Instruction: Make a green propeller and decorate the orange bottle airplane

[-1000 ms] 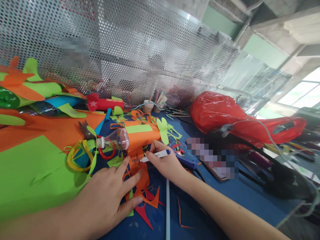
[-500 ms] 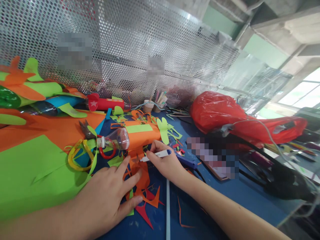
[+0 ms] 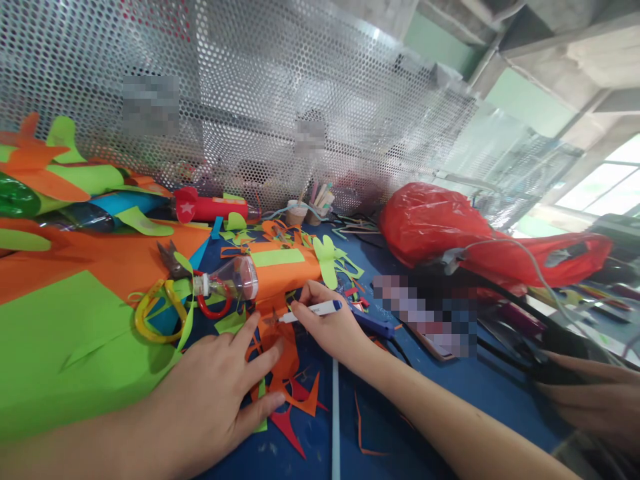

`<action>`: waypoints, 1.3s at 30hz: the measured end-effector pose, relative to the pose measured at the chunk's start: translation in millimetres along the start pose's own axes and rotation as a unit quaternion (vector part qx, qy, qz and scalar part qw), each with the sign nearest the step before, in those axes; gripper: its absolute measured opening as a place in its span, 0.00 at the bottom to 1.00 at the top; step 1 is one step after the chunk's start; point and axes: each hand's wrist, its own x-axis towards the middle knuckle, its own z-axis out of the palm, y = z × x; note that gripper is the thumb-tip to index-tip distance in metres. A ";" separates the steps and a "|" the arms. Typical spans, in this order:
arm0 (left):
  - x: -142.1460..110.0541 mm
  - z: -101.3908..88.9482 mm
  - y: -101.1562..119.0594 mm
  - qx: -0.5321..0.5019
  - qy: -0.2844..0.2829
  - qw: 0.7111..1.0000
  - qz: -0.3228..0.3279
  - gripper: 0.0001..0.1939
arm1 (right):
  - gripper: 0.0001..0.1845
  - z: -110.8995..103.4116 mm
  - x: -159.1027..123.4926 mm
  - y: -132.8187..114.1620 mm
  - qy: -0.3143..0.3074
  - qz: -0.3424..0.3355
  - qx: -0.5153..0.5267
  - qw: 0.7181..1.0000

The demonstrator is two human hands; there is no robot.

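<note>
My left hand (image 3: 220, 387) lies flat with fingers spread on an orange paper piece (image 3: 280, 353) and holds it down on the blue table (image 3: 450, 393). My right hand (image 3: 330, 327) is closed on a white pen (image 3: 313, 311), and the pen's tip touches the orange paper near my left index finger. Just behind the hands lies a plastic bottle (image 3: 235, 280) wrapped in orange and green paper (image 3: 285, 263), like a toy plane.
Green (image 3: 65, 347) and orange sheets (image 3: 100, 257) cover the left side, with yellow-handled scissors (image 3: 155, 307) on them. A red plastic bag (image 3: 450, 230) and black cables sit right. Another person's hand (image 3: 595, 400) is at the right edge. A perforated metal screen (image 3: 280, 100) stands behind.
Another person's hand has come into view at the right edge. My own hands and the pen have hardly moved.
</note>
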 end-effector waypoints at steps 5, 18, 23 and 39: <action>-0.3 1.6 -1.5 -0.006 -0.001 1.000 0.006 0.31 | 0.10 0.1 0.1 0.2 -0.005 -0.007 -0.007 1.000; -0.1 -0.3 -0.4 -0.004 -0.007 1.000 0.001 0.31 | 0.10 0.3 -0.2 0.8 -0.001 -0.004 -0.003 1.000; 0.3 1.3 -1.8 -0.005 -0.012 1.000 0.001 0.31 | 0.10 0.5 0.2 1.1 -0.004 -0.011 0.004 1.000; 0.3 3.0 -2.2 -0.009 0.004 1.000 0.006 0.31 | 0.10 0.7 0.5 1.4 -0.006 -0.011 0.005 1.000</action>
